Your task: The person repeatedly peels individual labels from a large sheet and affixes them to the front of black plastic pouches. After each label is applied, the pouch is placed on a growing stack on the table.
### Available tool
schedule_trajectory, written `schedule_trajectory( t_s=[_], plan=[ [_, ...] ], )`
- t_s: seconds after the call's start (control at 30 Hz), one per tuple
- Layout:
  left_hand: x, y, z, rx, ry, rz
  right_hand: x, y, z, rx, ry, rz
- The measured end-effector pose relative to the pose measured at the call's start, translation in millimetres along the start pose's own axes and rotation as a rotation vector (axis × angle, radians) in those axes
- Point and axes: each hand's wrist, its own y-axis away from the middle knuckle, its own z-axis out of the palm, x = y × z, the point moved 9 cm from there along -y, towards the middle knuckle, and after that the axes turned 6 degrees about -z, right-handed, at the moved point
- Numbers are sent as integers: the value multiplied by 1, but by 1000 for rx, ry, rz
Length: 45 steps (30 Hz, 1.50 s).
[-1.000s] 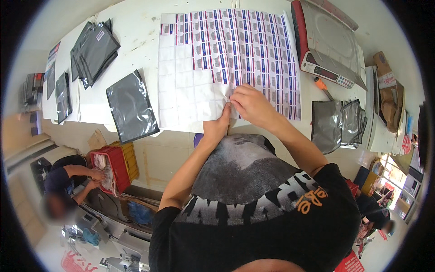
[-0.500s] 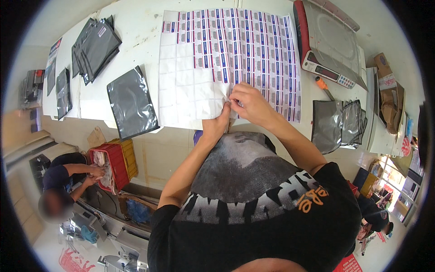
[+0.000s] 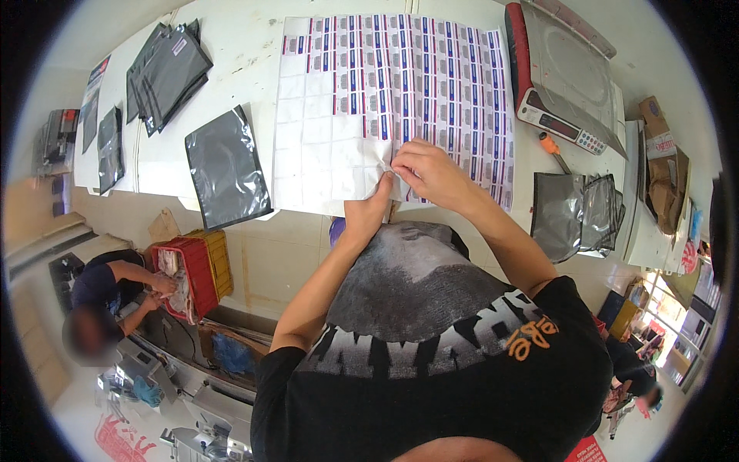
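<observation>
A large sheet of stickers lies on the white table in front of me, its printed labels in columns of blue, red and grey. The left part is bare white backing where labels are gone. My left hand grips the sheet's near edge, thumb on top and the other fingers hidden beneath. There the backing is bunched and raised. Close beside that thumb, my right hand has its fingers pinched together at the boundary between backing and labels. Whether a loose sticker sits in that pinch is too small to make out.
Left of the sheet lies a dark plastic pouch; beyond it is a stack of pouches. On the right are a weighing scale, an orange-handled tool and more pouches. A co-worker handles things in a red crate.
Both hands keep the same hold at the sheet's near edge, with only a tiny shift of the right fingers. The whole view has moved slightly.
</observation>
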Motion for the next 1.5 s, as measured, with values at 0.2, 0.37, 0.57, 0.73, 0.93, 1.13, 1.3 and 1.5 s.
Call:
schedule_trajectory(
  t_s=[0.2,0.37,0.57,0.73,0.93,1.13,1.3,1.5],
  plan=[
    [2,2,1,32,-30,102,-9,-2,8,44,78,-68],
    [1,2,-1,11,-10,89,-3,0,1,142,-64,-7],
    [-8,3,1,18,162,-76,3,2,-5,138,-141,54],
    [-9,4,-4,41,155,-161,14,5,-8,124,-191,165],
    [-13,6,-6,68,181,-172,16,4,-9,84,-204,225],
    [-12,5,-4,23,175,-206,10,-3,-7,38,-87,214],
    [-20,6,-8,99,290,-240,31,9,-1,75,-292,393],
    [-21,8,-8,143,549,-449,39,20,-32,209,-276,431]
  ],
)
